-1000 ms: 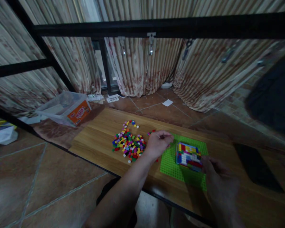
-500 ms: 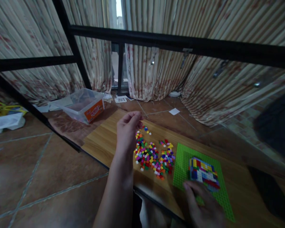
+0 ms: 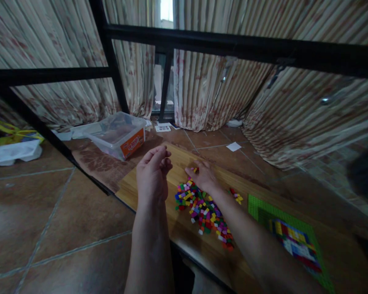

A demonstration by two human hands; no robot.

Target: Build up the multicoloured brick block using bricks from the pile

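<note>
Loose small building bricks in many colours are spread over the wooden tabletop. My right hand reaches across to the far end of that spread, thumb and fingers apart around a few bricks. To its left, my left hand is held above the wood with thumb and fingers pinched. Whatever those fingertips may hold is too small to make out. A green baseplate lies at the right, bearing a multicoloured block of joined bricks. My right forearm hides part of the plate and the spread.
A clear plastic box with an orange label stands on the mat beyond the table's left end. A black metal frame runs across in front of striped curtains. White paper lies on the tiled floor.
My right hand has moved from the baseplate's near edge, left and away, to the loose bricks. My left hand stays pinched. The view has shifted slightly left.
</note>
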